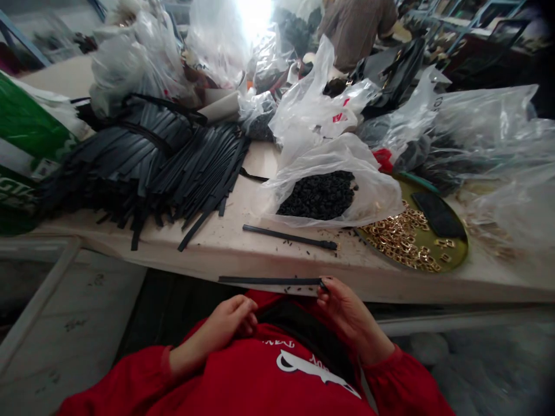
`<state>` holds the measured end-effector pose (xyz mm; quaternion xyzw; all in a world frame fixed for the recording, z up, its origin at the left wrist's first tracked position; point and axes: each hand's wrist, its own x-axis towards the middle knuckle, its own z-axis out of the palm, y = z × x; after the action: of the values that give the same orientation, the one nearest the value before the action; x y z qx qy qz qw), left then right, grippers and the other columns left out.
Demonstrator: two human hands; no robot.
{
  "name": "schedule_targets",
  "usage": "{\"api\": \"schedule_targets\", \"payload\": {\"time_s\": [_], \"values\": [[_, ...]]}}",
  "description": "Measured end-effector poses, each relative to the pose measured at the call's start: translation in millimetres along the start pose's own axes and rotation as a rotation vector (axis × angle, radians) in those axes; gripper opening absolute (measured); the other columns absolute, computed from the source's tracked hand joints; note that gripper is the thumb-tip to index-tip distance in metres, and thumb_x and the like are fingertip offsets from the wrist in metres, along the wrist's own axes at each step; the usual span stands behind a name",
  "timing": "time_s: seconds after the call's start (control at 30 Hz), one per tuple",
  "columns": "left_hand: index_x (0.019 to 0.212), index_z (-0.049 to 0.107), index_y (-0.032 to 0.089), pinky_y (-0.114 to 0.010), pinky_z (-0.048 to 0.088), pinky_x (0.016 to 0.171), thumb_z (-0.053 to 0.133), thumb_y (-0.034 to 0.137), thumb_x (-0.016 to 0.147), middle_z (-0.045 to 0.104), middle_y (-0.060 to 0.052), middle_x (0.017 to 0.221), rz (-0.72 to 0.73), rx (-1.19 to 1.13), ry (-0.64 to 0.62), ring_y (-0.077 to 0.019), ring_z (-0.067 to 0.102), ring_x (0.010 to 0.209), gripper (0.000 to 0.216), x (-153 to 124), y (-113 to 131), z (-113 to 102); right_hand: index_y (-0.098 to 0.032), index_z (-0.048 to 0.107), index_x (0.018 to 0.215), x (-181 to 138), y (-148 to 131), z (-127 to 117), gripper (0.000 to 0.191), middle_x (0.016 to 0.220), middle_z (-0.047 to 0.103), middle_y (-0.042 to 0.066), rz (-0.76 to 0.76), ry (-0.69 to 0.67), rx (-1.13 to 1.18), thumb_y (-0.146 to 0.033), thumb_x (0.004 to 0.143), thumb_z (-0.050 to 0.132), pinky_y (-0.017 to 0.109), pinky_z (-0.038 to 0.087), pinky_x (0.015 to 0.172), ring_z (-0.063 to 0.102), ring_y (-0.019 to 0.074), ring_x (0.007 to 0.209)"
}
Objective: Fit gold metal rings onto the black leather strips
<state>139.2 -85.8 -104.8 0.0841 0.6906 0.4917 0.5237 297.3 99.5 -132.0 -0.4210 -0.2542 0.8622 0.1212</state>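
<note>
My right hand [340, 303] pinches one end of a thin black strap [269, 281], which stretches leftward along the table's front edge. Close to my body, my left hand [229, 323] has its fingers curled in; whether anything is inside them is hidden. Just beyond lies a second black strap [288, 237] with a gold buckle [338, 247] at its right end. A plastic bag [377, 199] lies open around a heap of small black loops [321, 196]. To its right, a round gold tray [457, 257] carries many gold buckles [401, 237] and a dark flat block [439, 214].
Bundled black straps [147, 156] cover the table's left side, some ends hanging over its edge [208, 257]. A green-and-white bag [26, 150] stands at far left. More clear plastic bags [477, 127] crowd the back and right. A person [355, 34] is beyond the table.
</note>
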Motion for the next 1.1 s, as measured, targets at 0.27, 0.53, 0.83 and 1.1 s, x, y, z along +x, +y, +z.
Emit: {"api": "schedule_targets", "payload": {"time_s": [0.27,0.53,0.83,1.1], "values": [[0.073,0.062,0.019,-0.027,0.043,0.069,0.052,0.028,0.076,0.064,-0.005,0.073,0.452,0.68,-0.275,-0.0173,0.057,0.069,0.014,48,58,41,-0.018,0.06,0.076,-1,-8,10,0.018,0.057,0.058,-0.005,0.057,-0.074,-0.038,-0.023,0.064,0.072,0.013,0.042,0.045,0.048,0.0032,0.045],[0.078,0.048,0.016,-0.017,0.035,0.039,0.038,0.032,0.081,0.054,0.003,0.058,-0.141,0.256,-0.473,-0.0063,0.047,0.04,0.019,69,62,61,-0.018,0.062,0.073,11,-21,-3,0.021,0.072,0.067,-0.004,-0.083,0.118,0.101,-0.019,0.058,0.077,0.014,0.054,0.058,0.059,0.0042,0.055],[0.085,0.05,0.015,-0.017,0.039,0.04,0.034,0.025,0.08,0.056,0.002,0.059,-0.082,0.323,-0.419,-0.0073,0.05,0.041,0.019,79,64,65,-0.021,0.063,0.076,16,-27,-7,0.025,0.075,0.066,-0.004,-0.041,0.15,0.147,-0.019,0.056,0.078,0.018,0.054,0.066,0.061,0.0071,0.064],[0.089,0.051,0.014,-0.017,0.038,0.04,0.035,0.023,0.079,0.057,0.002,0.06,-0.118,0.287,-0.425,-0.0075,0.05,0.042,0.021,78,61,67,-0.02,0.064,0.082,18,-23,-10,0.022,0.072,0.061,-0.004,-0.065,0.086,0.126,-0.021,0.062,0.074,0.013,0.045,0.045,0.051,0.0038,0.053]]}}
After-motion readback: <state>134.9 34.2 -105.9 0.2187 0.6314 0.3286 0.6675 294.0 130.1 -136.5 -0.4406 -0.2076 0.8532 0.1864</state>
